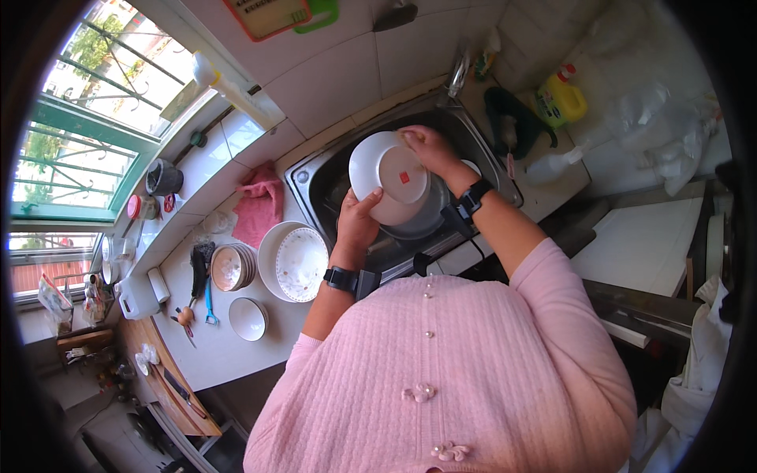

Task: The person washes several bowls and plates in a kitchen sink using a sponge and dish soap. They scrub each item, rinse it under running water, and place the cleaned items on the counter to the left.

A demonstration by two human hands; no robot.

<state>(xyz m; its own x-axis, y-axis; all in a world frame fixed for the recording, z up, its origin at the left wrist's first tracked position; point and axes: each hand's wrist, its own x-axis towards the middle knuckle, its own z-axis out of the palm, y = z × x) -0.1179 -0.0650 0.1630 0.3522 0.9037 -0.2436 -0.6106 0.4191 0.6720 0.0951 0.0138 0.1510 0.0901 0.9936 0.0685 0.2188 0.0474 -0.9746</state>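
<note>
Over a stainless steel sink [301,177] I hold a white plate [369,168], tilted with its underside and a red mark facing me. My left hand [358,219] grips its lower left edge, the thumb lying on the underside. At the upper right rim is my right hand [430,151], its fingers bent against the plate; whether anything else is in it I cannot tell. Below the plate sits a round basin [434,216] in the sink, partly hidden. Part of another white dish [471,167] shows behind my right wrist.
Left of the sink are a large white bowl with a patterned dish [301,265], stacked bowls [232,267], a small white bowl [247,319], a pink cloth [260,201] and a blue peeler [209,304]. The faucet [459,75] rises behind; a yellow bottle [562,97] stands right.
</note>
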